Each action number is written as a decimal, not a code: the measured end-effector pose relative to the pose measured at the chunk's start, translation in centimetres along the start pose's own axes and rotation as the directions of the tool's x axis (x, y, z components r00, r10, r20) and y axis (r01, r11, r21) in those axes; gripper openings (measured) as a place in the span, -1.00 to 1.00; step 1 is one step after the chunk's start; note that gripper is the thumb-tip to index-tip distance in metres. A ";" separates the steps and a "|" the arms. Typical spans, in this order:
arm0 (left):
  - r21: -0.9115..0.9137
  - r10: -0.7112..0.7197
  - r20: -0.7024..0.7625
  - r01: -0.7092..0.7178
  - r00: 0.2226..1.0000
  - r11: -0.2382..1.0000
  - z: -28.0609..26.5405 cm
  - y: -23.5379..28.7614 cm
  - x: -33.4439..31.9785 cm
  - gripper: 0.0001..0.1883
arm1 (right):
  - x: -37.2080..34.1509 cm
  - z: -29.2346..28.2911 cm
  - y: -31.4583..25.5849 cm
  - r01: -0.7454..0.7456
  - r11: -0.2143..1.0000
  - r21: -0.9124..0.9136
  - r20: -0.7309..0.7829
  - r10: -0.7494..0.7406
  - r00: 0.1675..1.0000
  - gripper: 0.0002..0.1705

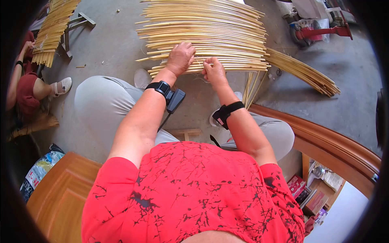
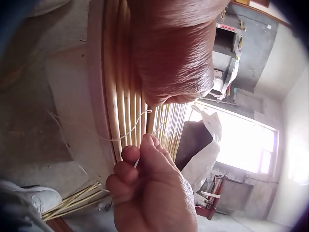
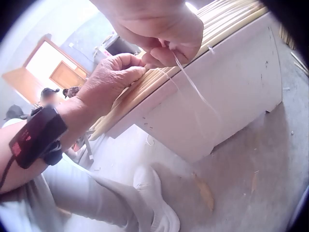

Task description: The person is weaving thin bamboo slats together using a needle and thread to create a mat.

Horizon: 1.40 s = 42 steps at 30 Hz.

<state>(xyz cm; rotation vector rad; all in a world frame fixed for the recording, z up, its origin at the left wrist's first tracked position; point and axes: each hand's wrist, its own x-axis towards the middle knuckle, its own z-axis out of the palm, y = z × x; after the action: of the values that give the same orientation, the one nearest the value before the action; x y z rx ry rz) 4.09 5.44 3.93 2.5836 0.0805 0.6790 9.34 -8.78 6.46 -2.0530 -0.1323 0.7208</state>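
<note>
A mat of thin, pale yellow sticks (image 1: 206, 30) lies in front of me, bound with thin white string (image 3: 195, 89). My left hand (image 1: 181, 58) bends over the near sticks, with thumb and forefinger pinched together at the string in the right wrist view. Close beside it, my right hand (image 1: 214, 72) has its fingers curled and pinches the string, whose loose tail hangs down past the mat's edge. In the left wrist view, a curved piece of string (image 2: 128, 134) crosses the sticks between both hands. The left fingertips are hidden there behind the hand.
Under the mat stands a white, box-like support (image 3: 227, 87). A bundle of sticks (image 1: 302, 71) juts out to the right, near a brown wooden frame (image 1: 324, 139). At left, another person (image 1: 30, 87) sits by a second stick mat (image 1: 50, 36). A red metal stand (image 1: 324, 31) is at back right.
</note>
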 end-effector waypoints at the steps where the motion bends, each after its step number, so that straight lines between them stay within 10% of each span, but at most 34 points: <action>1: 0.001 -0.018 0.016 0.018 1.000 1.000 0.1 -0.1 0.0 -0.88 | -0.1 0.2 -0.1 -0.003 1.000 0.001 -0.003 0.003 1.000 -0.92; 42: -0.011 -0.090 0.056 0.091 0.994 0.996 -0.3 0.1 0.6 -0.87 | 0.1 1.5 1.3 0.121 0.987 -0.102 -0.026 -0.125 0.992 -0.93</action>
<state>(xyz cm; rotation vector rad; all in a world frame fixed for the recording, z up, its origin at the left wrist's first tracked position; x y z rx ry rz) 4.46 5.54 4.45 2.5668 0.1737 0.5720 8.43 -8.41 4.74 -2.1299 -0.2792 0.6149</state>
